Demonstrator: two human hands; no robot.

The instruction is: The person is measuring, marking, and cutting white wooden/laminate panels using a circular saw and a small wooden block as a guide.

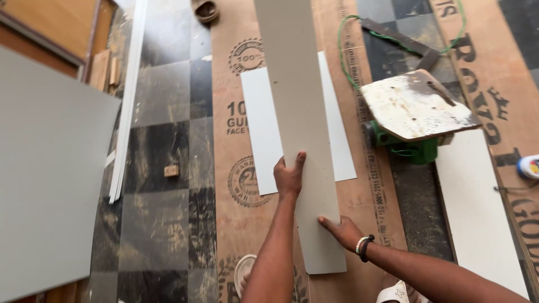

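Note:
A long grey-beige laminate strip (297, 95) runs from near my body to the top of the view, over a plywood sheet (222, 157) on the floor. My left hand (288, 177) grips the strip's left edge, thumb underneath and fingers on top. My right hand (343, 231), with a bead bracelet at the wrist, presses flat on the strip's right edge nearer its close end. Under the strip lies a white rectangular panel (261, 129), showing on both sides of it.
A green power tool with a worn white base plate (414, 106) and green cord (343, 56) sits to the right. A long white board (477, 207) lies right; a large grey sheet (50, 174) left. White trim strips (128, 101), a wood block (171, 170) and a glue bottle (528, 166) lie about.

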